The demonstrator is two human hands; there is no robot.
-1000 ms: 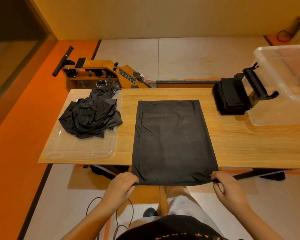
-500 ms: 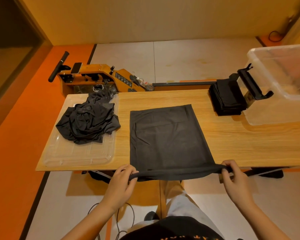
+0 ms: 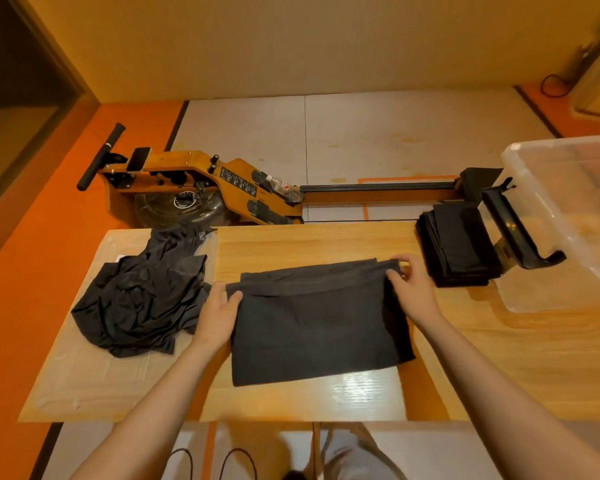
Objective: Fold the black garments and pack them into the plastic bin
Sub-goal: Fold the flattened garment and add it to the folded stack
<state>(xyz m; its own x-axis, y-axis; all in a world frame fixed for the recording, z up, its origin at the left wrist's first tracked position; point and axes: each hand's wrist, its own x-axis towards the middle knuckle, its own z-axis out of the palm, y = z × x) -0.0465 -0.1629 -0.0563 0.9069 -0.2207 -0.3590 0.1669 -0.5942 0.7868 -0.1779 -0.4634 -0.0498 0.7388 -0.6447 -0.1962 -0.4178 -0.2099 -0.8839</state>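
Observation:
A black garment [image 3: 312, 323] lies folded in half on the wooden table [image 3: 499, 368], its doubled edge toward the far side. My left hand [image 3: 217, 311] pinches the folded-over hem at its left corner. My right hand [image 3: 411, 285] pinches the same hem at its right corner. A stack of folded black garments [image 3: 456, 247] sits to the right, beside the clear plastic bin [image 3: 565, 216], which lies on the table's right end. A crumpled pile of black garments [image 3: 142, 292] rests on a clear lid [image 3: 84, 375] at the left.
A black handle clip [image 3: 520, 230] hangs off the bin's near rim. Behind the table stands an orange rowing machine [image 3: 201, 183] with a long rail. Cables [image 3: 205, 462] lie on the floor near my feet.
Both hands lifted the garment's near hem from the table's front edge and carried it away from me over the cloth, folding the garment in half. The camera moved closer.

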